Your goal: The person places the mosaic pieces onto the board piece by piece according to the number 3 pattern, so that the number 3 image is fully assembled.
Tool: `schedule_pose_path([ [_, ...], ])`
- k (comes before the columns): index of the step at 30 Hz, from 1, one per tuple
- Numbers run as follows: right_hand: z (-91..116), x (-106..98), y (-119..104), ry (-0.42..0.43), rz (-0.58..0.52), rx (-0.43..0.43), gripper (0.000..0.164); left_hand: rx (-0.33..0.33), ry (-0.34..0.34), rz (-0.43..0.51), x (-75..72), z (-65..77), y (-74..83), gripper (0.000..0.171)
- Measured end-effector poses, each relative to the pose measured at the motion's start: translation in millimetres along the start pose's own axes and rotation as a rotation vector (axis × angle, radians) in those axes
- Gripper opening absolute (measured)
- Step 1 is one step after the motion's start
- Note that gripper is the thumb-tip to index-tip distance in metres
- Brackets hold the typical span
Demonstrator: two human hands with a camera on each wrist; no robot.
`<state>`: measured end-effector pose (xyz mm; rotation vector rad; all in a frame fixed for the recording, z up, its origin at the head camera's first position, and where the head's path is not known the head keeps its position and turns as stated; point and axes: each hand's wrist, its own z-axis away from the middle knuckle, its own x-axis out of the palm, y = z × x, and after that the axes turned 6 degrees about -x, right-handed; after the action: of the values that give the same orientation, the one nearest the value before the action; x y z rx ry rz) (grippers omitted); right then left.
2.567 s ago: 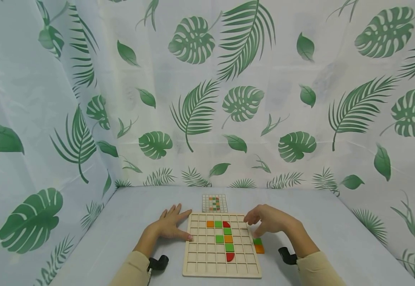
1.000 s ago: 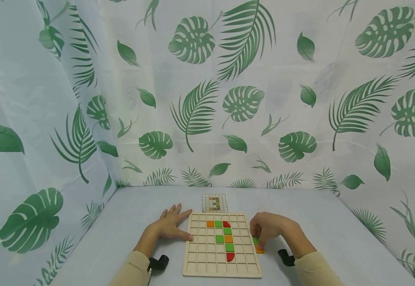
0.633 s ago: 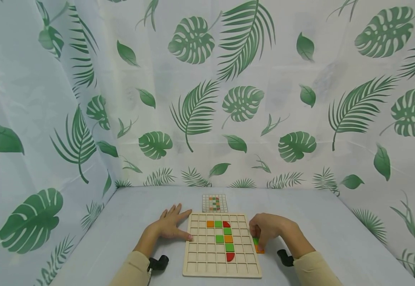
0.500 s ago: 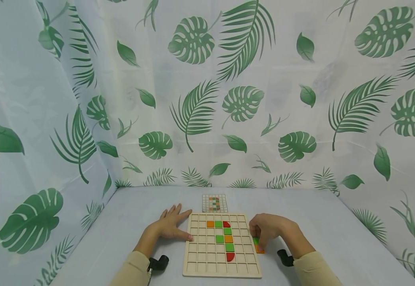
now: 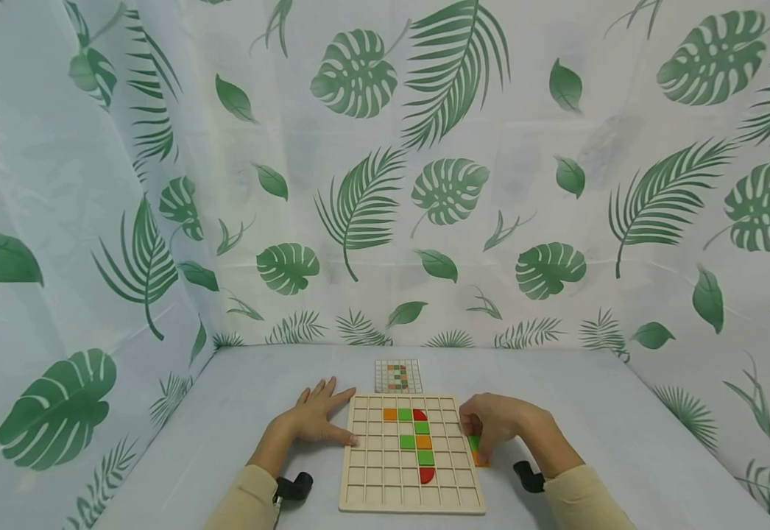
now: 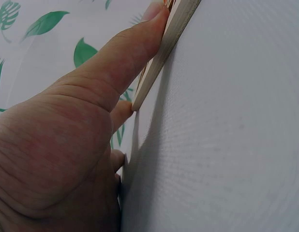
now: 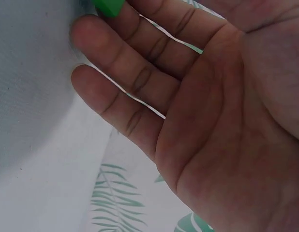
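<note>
A pale wooden grid board (image 5: 385, 486) lies on the table in the head view. Orange, green and red tiles fill some of its cells, among them a green tile (image 5: 408, 442) and a rounded red tile (image 5: 428, 475). My left hand (image 5: 315, 416) rests spread at the board's left edge, its thumb on the rim. At the right edge, my right hand (image 5: 494, 423) pinches a loose green tile (image 5: 474, 443) between thumb and fingers. An orange tile (image 5: 481, 459) sits against it on the near side. The right wrist view shows only a corner of green tile (image 7: 110, 6) at the fingertips.
Behind the board lies a small printed grid card (image 5: 398, 376) with a coloured tile pattern. White cloth (image 5: 279, 368) covers the table. A leaf-patterned curtain (image 5: 372, 309) closes off the back and sides. Black wrist cameras (image 5: 294, 487) are strapped to both wrists.
My right hand came down from above the board's right edge to the loose tiles and closed on the green one. Lately it and both tiles shifted slightly up and left. The left hand stayed put.
</note>
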<state>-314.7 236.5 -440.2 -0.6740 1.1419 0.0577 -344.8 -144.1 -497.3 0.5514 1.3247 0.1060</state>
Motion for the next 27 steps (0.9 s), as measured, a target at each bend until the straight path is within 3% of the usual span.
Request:
schedule_pose_path([
  [16, 0.3, -0.8, -1.0, 0.04, 0.035, -0.04, 0.03, 0.011, -0.003, 0.018, 0.3, -1.2, -1.9, 0.109],
  [27, 2.0, -4.8, 0.5, 0.089, 0.023, -0.168, 0.022, 0.007, -0.004, 0.015, -1.0, -1.4, -2.1, 0.109],
])
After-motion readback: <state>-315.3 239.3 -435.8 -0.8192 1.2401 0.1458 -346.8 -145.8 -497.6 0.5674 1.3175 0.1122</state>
